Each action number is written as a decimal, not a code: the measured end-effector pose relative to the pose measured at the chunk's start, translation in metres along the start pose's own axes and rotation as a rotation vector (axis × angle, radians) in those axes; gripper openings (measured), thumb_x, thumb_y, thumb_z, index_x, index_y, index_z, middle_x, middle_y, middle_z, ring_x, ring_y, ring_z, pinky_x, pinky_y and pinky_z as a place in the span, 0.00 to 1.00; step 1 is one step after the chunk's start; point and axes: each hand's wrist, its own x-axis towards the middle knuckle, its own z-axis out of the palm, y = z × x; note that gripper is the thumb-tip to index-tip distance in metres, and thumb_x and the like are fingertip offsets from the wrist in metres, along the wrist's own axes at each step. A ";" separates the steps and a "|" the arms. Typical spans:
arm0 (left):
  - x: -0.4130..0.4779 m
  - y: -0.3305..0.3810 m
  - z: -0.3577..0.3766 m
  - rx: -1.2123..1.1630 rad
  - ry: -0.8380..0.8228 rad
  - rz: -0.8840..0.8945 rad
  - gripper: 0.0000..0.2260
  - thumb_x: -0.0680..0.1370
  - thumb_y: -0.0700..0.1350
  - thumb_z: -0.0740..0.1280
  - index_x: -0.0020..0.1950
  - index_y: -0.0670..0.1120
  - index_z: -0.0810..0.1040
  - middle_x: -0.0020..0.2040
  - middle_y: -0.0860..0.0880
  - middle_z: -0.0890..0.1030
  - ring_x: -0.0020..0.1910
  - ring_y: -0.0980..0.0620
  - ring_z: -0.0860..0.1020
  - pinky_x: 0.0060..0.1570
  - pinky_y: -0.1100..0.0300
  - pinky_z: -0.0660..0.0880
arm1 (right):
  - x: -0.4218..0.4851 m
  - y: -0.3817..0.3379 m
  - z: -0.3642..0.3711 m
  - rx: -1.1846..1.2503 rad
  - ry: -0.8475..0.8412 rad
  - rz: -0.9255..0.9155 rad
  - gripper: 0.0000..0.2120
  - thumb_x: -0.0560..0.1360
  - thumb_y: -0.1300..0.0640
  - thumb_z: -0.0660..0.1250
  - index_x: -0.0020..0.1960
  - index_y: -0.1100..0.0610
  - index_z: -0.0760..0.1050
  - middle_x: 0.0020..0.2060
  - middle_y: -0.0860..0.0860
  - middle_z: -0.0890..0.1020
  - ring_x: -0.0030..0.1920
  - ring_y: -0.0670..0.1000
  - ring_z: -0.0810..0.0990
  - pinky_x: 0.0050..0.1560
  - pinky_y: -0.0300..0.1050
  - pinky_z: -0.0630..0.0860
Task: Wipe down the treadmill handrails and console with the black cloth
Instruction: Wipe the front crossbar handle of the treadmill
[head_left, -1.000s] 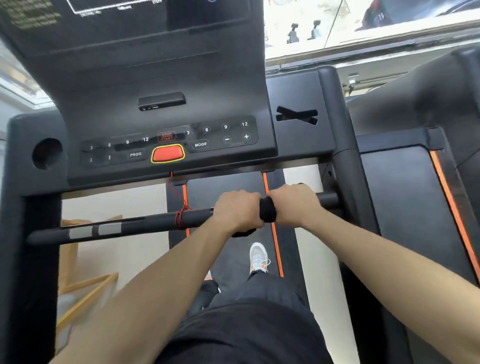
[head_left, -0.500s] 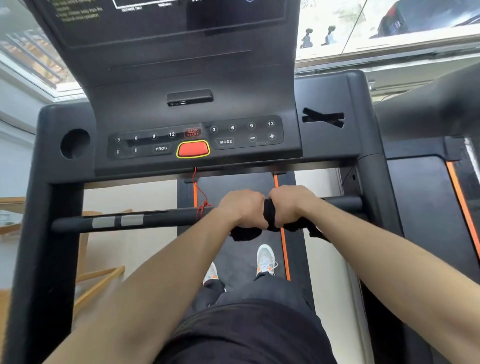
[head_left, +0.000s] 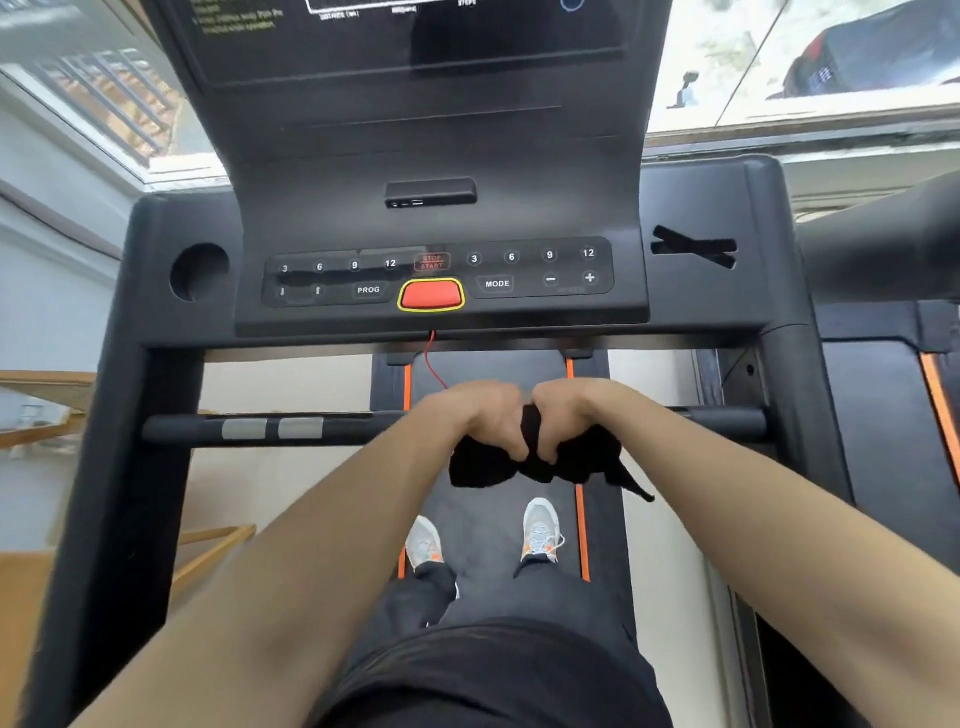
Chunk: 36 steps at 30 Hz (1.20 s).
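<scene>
A black cloth (head_left: 571, 462) hangs bunched between both fists, just in front of the black crossbar handrail (head_left: 332, 428). My left hand (head_left: 475, 418) and my right hand (head_left: 569, 410) sit side by side at the bar's middle, each shut on the cloth; loose ends droop below them. Above is the black console (head_left: 441, 218) with its button panel and a red stop key (head_left: 431, 294). A red safety cord (head_left: 434, 361) drops from the key toward my left hand. Whether the cloth touches the bar is hidden by my fists.
Black side uprights (head_left: 795, 395) frame the bar, and one more stands at the left (head_left: 130, 415). A round cup holder (head_left: 200, 271) is at the console's left. My feet in white shoes (head_left: 540, 530) stand on the belt below. A second treadmill (head_left: 883, 441) is to the right, wooden framing to the left.
Both hands drew together and back from the bar, gathering the cloth, which now hangs bunched with loose ends. The view shifted left and tilted, so the console appears lower and more to the right.
</scene>
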 end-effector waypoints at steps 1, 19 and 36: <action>0.001 -0.003 -0.003 -0.046 -0.046 -0.002 0.13 0.65 0.53 0.75 0.45 0.50 0.78 0.42 0.50 0.82 0.41 0.47 0.81 0.40 0.55 0.80 | 0.002 -0.002 -0.003 0.043 -0.041 -0.008 0.13 0.61 0.55 0.77 0.44 0.54 0.81 0.38 0.51 0.85 0.39 0.52 0.85 0.43 0.47 0.84; -0.012 -0.008 0.027 0.252 0.401 0.056 0.11 0.71 0.53 0.69 0.49 0.50 0.77 0.42 0.48 0.82 0.43 0.43 0.82 0.37 0.56 0.69 | -0.001 -0.019 0.048 -0.320 0.624 0.009 0.07 0.68 0.52 0.71 0.45 0.51 0.76 0.39 0.49 0.83 0.42 0.55 0.83 0.35 0.45 0.70; -0.013 -0.012 0.045 0.290 0.607 -0.027 0.06 0.75 0.48 0.66 0.51 0.49 0.76 0.44 0.50 0.83 0.42 0.45 0.82 0.35 0.55 0.70 | 0.003 -0.019 0.059 -0.320 0.797 -0.009 0.05 0.68 0.55 0.69 0.43 0.52 0.76 0.37 0.50 0.82 0.38 0.57 0.82 0.33 0.46 0.71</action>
